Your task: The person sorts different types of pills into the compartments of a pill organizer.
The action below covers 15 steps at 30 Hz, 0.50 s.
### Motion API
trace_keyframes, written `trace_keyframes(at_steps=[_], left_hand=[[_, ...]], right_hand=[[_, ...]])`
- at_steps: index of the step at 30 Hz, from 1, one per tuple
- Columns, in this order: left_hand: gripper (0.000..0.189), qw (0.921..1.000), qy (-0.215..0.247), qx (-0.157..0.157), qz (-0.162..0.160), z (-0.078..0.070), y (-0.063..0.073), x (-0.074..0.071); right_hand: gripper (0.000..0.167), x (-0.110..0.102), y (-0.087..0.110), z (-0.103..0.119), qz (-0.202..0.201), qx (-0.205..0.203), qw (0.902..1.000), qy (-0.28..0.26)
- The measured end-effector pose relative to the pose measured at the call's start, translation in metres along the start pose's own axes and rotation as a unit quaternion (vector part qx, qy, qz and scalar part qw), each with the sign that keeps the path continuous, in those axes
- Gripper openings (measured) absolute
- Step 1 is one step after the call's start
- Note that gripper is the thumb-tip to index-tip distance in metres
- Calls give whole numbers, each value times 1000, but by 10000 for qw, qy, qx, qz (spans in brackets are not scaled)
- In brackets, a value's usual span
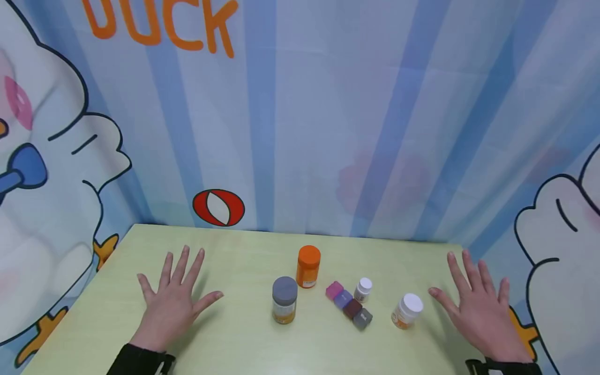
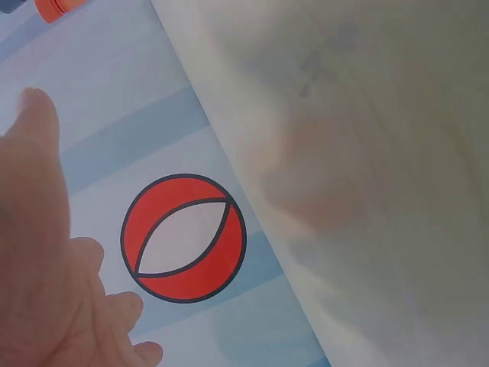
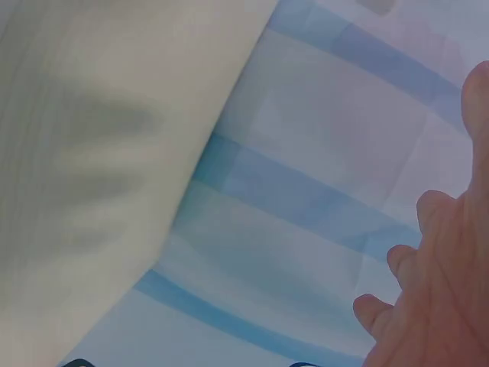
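My left hand, fingers spread, is held over the left part of the table and grips nothing. On the other side, my right hand is spread the same way, nearest to a white-capped bottle. Between the hands stand a grey-capped jar, an orange bottle and a small white bottle. A slanting row of small blocks, pink, purple, dark brown and grey, lies beside the small bottle. The left wrist view shows the left thumb extended.
The pale yellow table ends at the back against a blue striped curtain printed with cartoon ducks and a red-and-white ball. The curtain also hangs along both sides.
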<state>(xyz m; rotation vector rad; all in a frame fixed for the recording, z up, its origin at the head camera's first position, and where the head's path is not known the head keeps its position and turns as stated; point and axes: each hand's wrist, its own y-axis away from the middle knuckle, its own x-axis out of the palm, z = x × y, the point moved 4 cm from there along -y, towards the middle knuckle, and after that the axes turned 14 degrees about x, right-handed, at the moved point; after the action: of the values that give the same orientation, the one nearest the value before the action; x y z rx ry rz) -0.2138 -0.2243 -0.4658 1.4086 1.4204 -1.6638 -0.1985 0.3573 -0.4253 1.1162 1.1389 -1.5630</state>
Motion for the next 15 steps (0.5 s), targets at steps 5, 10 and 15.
trace_keyframes(at_steps=[5, 10, 15], left_hand=[[99, 9999, -23, -79, 67, 1, 2, 6], [99, 10000, 6, -19, 66, 0, 0, 5], [95, 9992, 290, 83, 264, -9, -3, 0]], right_hand=[[89, -11, 9, 20, -157, -269, 9995, 41], [95, -19, 24, 57, -431, -770, 9957, 274], [97, -16, 39, 97, 31, -1038, 9945, 122]])
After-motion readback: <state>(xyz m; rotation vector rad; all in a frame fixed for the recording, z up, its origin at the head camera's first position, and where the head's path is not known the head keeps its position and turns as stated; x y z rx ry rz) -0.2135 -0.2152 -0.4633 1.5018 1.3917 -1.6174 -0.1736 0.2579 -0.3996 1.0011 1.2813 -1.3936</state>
